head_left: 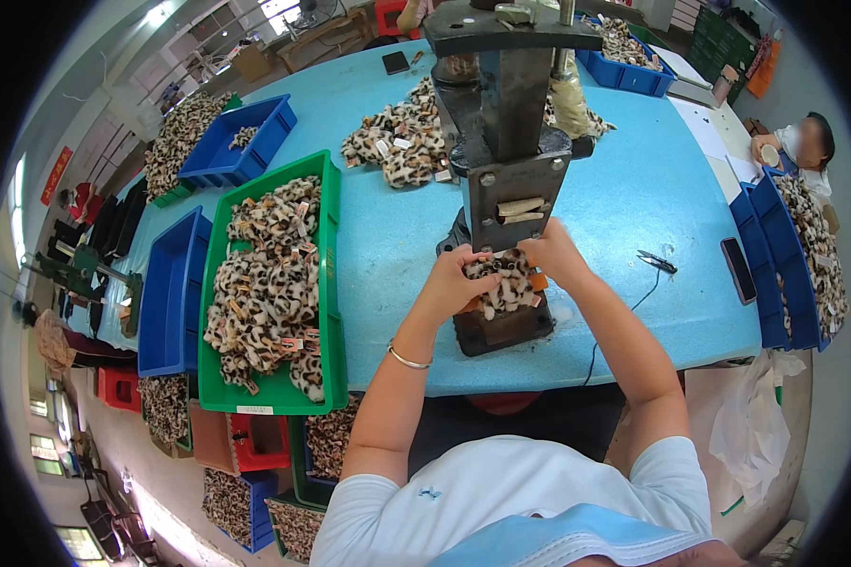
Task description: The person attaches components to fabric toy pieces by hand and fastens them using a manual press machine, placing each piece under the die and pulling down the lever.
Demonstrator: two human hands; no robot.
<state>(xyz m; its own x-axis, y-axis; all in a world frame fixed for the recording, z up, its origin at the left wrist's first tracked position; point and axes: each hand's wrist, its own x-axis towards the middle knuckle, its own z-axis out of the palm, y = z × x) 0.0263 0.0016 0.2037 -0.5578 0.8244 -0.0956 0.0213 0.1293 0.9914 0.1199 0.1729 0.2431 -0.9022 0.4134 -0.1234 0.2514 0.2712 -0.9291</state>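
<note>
A small spotted plush toy (pixel 507 285) sits on the black base of a dark metal press (pixel 512 184), under its upright head. My left hand (pixel 456 283) is closed on the toy's left side, fingers curled round its upper edge. From the right, my right hand (pixel 550 253) pinches the toy's upper right edge, close to the press head; its fingertips are partly hidden. Small orange parts show at the toy's sides. To the left stands a green crate (pixel 331 283) piled with similar spotted plush toys (pixel 265 293).
Blue crates (pixel 172 293) stand left of the green one. More plush toys (pixel 402 137) lie heaped behind the press. Thread snips (pixel 657 262), a cable and a phone (pixel 738 269) lie to the right. Stacked blue crates (pixel 766 246) and another person (pixel 804 151) are at the right edge.
</note>
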